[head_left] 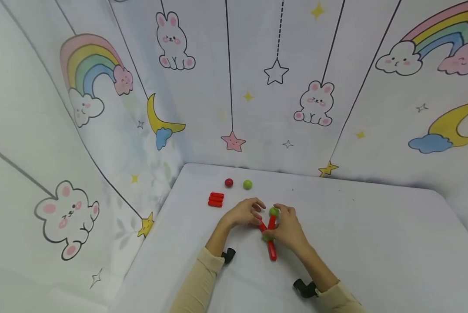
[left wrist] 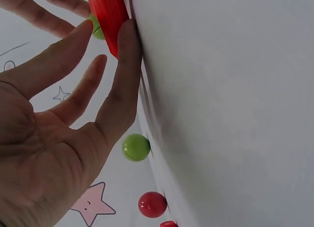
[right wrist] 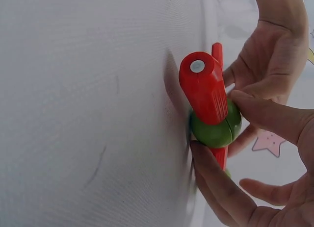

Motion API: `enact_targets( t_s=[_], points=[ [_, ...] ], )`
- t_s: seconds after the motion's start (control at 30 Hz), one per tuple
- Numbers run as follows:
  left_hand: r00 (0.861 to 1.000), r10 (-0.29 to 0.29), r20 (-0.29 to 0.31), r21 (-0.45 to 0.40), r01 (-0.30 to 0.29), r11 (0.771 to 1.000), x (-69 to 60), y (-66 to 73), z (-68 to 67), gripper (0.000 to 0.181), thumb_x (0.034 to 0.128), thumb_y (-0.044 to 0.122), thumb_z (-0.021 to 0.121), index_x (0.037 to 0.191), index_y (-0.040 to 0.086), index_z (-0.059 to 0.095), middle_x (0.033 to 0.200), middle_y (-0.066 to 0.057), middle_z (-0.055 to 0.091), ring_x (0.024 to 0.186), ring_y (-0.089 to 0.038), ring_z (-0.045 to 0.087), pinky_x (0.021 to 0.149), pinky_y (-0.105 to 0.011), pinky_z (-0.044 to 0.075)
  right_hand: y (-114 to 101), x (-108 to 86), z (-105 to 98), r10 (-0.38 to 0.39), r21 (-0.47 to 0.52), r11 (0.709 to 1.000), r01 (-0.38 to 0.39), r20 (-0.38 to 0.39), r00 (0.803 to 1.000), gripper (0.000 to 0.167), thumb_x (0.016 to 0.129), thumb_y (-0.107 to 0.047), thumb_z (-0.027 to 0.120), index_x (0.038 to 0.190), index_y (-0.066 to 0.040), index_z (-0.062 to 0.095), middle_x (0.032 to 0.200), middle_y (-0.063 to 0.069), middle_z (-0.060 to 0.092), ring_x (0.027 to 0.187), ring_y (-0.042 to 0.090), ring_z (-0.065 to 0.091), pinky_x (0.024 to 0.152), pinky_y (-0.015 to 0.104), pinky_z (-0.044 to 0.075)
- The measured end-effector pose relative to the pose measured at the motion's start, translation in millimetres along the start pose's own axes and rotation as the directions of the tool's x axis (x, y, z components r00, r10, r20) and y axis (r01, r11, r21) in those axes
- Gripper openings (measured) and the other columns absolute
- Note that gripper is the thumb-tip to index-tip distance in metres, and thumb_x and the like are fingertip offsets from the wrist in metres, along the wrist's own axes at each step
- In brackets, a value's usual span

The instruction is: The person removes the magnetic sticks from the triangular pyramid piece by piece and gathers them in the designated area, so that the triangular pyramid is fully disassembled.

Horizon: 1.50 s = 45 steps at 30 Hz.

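My right hand [head_left: 289, 228] pinches a green ball [right wrist: 216, 129] between thumb and fingertip. A red rod [right wrist: 202, 85] with a silvery disc on its end juts from this ball toward the front. Two more red rods spread from it toward the back, in a Y; one [head_left: 272, 222] leads to another green ball [head_left: 274, 211] by my right fingers. My left hand [head_left: 243, 212] is at the far end of the left rod [left wrist: 109, 18]. One fingertip touches that rod, while the other fingers stand spread, apart from it. The left hand partly hides this rod in the head view.
At the back left of the white table [head_left: 375, 234] lie a red ball [head_left: 228, 182] and a green ball [head_left: 247, 184]. Several short red rods [head_left: 216, 200] lie side by side in front of them. A cloth backdrop [head_left: 257, 100] with cartoon drawings rises behind the table.
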<state>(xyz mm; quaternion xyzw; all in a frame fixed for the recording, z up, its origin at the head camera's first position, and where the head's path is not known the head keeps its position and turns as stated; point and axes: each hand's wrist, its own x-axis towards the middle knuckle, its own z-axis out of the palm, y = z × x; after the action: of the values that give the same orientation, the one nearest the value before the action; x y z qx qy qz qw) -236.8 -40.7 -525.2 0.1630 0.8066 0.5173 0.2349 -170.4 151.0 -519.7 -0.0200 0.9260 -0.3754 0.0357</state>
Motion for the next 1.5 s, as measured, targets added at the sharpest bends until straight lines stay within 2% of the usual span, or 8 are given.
enact_targets(
  t_s=[0.1,0.27,0.47,0.63,0.77,0.97,1.33,1.5],
  points=[
    [1.000,-0.004,-0.015,0.016,0.004,1.000,-1.1,0.1,-1.8,0.045,0.0868,-0.007,0.076,0.129,0.000,0.064,0.124,-0.020,0.065,0.093,-0.021,0.071,0.080,-0.031,0.058,-1.5,1.0,1.4,-0.006,0.004,1.000,0.006,0.002,1.000,0.095,0.070,-0.018,0.099,0.149,-0.002,0.048,0.146,0.030,0.044,0.087,0.027,0.059,0.075,0.042,0.060],
    [1.000,-0.017,-0.007,0.012,0.017,1.000,-5.7,-2.6,-6.5,0.043,0.0876,-0.004,0.075,0.129,0.000,0.065,0.120,-0.020,0.065,0.089,-0.019,0.069,0.080,-0.032,0.057,-2.3,2.4,3.8,-0.021,0.043,0.999,0.020,0.019,1.000,0.093,0.069,-0.015,0.099,0.148,-0.002,0.051,0.144,0.029,0.047,0.086,0.026,0.059,0.073,0.040,0.059],
    [1.000,0.000,0.022,-0.011,0.000,1.000,-9.0,-5.5,-12.4,0.043,0.0901,0.000,0.075,0.131,0.002,0.065,0.120,-0.020,0.066,0.092,-0.020,0.067,0.081,-0.032,0.057,-2.2,3.2,3.0,-0.033,0.032,0.999,0.032,0.018,0.999,0.089,0.069,-0.018,0.098,0.145,-0.002,0.054,0.142,0.028,0.052,0.102,0.033,0.057,0.080,0.047,0.059],
    [0.999,0.000,0.049,-0.048,0.003,0.999,-7.1,-8.0,-15.4,0.044,0.0907,0.001,0.076,0.133,0.003,0.064,0.121,-0.020,0.066,0.093,-0.022,0.069,0.083,-0.035,0.059,0.2,4.2,-1.2,-0.016,0.019,1.000,0.015,0.042,0.999,0.088,0.069,-0.020,0.098,0.144,-0.003,0.056,0.140,0.026,0.054,0.104,0.032,0.056,0.078,0.044,0.057],
    [0.998,0.002,0.066,-0.070,0.003,0.998,-3.9,-7.5,-16.5,0.046,0.0903,0.001,0.077,0.134,0.003,0.063,0.123,-0.020,0.066,0.092,-0.023,0.071,0.085,-0.036,0.059,2.9,4.7,-5.9,-0.010,0.024,1.000,0.009,0.049,0.999,0.089,0.069,-0.021,0.098,0.144,-0.003,0.055,0.140,0.024,0.056,0.109,0.034,0.056,0.082,0.049,0.057],
    [0.997,0.009,0.072,-0.053,-0.005,0.999,-2.3,-5.6,-17.7,0.051,0.0868,-0.003,0.079,0.135,0.004,0.063,0.123,-0.019,0.065,0.091,-0.023,0.072,0.081,-0.034,0.057,8.0,7.0,-8.6,-0.009,0.028,1.000,0.008,0.058,0.998,0.093,0.070,-0.022,0.098,0.148,-0.002,0.052,0.141,0.023,0.058,0.121,0.040,0.055,0.090,0.058,0.055],
    [0.995,0.032,0.097,-0.027,-0.029,0.999,-4.0,-5.3,-21.8,0.053,0.0853,-0.006,0.077,0.135,0.004,0.063,0.125,-0.022,0.063,0.092,-0.021,0.073,0.081,-0.032,0.057,10.6,9.7,-7.7,0.006,0.034,0.999,-0.008,0.058,0.998,0.095,0.070,-0.022,0.098,0.149,-0.002,0.050,0.143,0.022,0.057,0.123,0.040,0.055,0.092,0.058,0.055],
    [0.994,0.017,0.112,-0.017,-0.015,1.000,-6.0,-7.7,-24.3,0.054,0.0847,-0.006,0.078,0.135,0.005,0.064,0.124,-0.021,0.064,0.092,-0.021,0.073,0.083,-0.034,0.056,9.7,9.3,-5.8,0.003,0.040,0.999,-0.006,0.066,0.998,0.094,0.070,-0.020,0.098,0.149,-0.002,0.050,0.143,0.022,0.058,0.123,0.039,0.055,0.093,0.059,0.054]
  ],
)
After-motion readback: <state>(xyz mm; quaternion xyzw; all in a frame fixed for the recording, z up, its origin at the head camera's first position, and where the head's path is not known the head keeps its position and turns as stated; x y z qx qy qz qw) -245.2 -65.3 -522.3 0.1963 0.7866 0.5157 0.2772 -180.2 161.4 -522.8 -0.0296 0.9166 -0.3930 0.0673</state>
